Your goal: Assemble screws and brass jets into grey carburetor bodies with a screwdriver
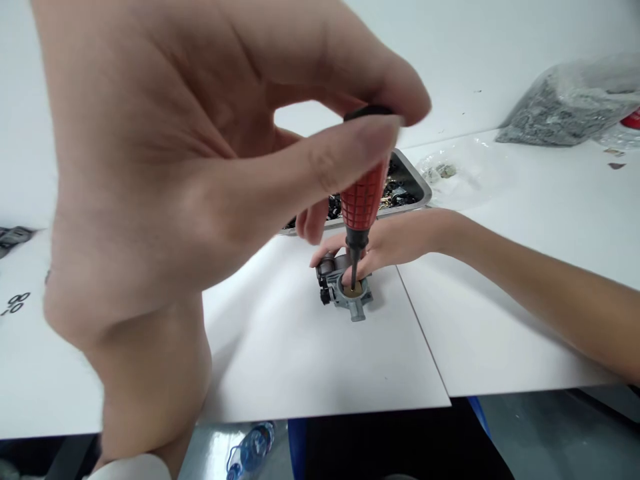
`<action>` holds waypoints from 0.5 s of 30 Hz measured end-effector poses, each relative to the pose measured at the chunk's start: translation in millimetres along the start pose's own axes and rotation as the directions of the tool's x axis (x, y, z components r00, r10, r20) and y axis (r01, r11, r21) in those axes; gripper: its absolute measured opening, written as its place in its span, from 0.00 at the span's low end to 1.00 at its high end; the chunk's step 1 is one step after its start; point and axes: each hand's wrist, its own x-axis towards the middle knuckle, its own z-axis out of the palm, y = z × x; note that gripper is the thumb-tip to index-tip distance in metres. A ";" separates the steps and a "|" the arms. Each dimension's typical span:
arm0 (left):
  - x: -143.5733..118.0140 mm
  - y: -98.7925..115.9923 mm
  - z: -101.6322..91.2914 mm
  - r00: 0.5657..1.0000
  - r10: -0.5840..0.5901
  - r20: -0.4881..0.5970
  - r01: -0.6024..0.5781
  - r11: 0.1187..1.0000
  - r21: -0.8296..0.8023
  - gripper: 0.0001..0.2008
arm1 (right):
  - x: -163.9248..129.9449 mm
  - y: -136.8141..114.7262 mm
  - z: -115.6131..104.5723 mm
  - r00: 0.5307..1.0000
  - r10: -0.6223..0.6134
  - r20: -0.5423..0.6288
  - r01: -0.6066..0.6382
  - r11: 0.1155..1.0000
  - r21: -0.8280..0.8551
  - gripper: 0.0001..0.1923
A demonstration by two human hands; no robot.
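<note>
My left hand [200,167] is raised close to the camera and fills the left half of the view. Its thumb and fingers pinch the black top of a red-handled screwdriver [363,200], which stands upright. The screwdriver's tip sits in the round opening of a small grey metal part [345,290] lying on the white table [300,347]. My right hand [395,243] reaches in from the right and holds that metal part from behind, steadying it on the table.
A metal tray [417,183] with several small dark parts stands just behind the hands. A clear bag of grey pieces [570,103] lies at the back right, and a small plastic bag [445,170] beside the tray. The table's front edge runs along the bottom.
</note>
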 end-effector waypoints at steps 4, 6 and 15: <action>2.9 3.1 4.7 0.989 -0.081 0.127 0.078 0.997 0.028 0.34 | -0.3 -6.9 0.5 0.999 0.049 -0.021 -0.049 0.998 0.044 0.24; 6.2 5.6 8.3 0.997 0.022 -0.074 -0.025 0.999 -0.032 0.32 | -0.1 -7.1 0.9 0.999 0.048 -0.006 -0.047 0.996 0.071 0.24; 12.5 11.8 12.5 0.987 -0.094 0.133 0.094 0.996 0.005 0.28 | -1.7 3.2 0.1 0.999 0.026 0.030 -0.026 0.999 0.019 0.28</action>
